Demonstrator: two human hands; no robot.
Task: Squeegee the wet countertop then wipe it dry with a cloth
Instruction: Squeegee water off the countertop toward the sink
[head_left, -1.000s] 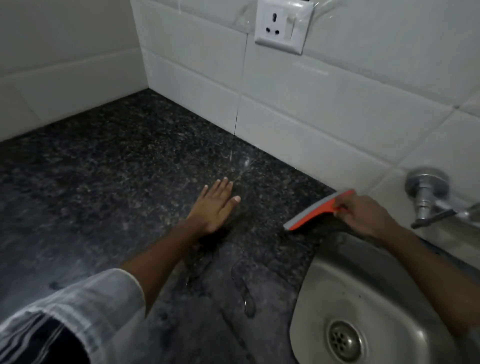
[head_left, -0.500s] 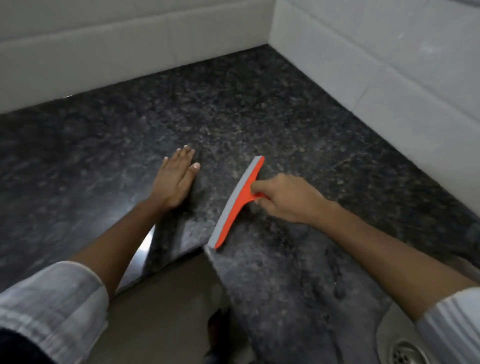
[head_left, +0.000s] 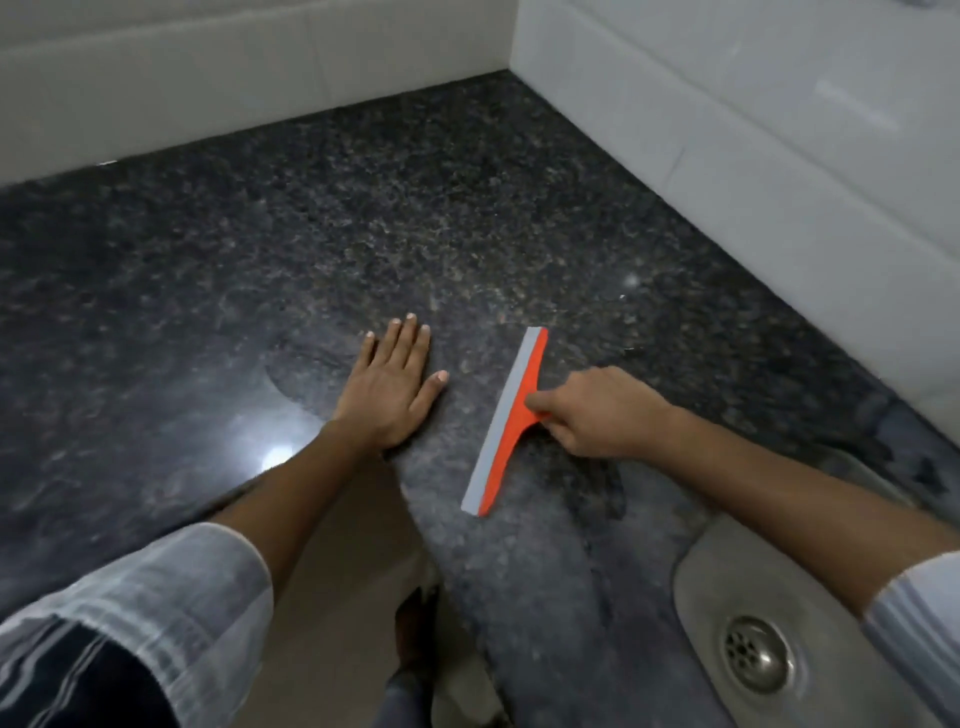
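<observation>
the right hand (head_left: 597, 415) grips the handle of the orange plastic squeegee with a grey rubber blade (head_left: 506, 423), and the blade lies on the dark speckled granite worktop (head_left: 363, 234), slanted from far right to near left. the left hand (head_left: 392, 387) rests flat on the stone just beside it, fingers straight and together (the two hands do not touch). white tiled walls (head_left: 753, 130) close the far corner. the steel sink with a round drain (head_left: 756, 657) sits at the near right, under the right forearm. a wet shine shows near the left wrist.
</observation>
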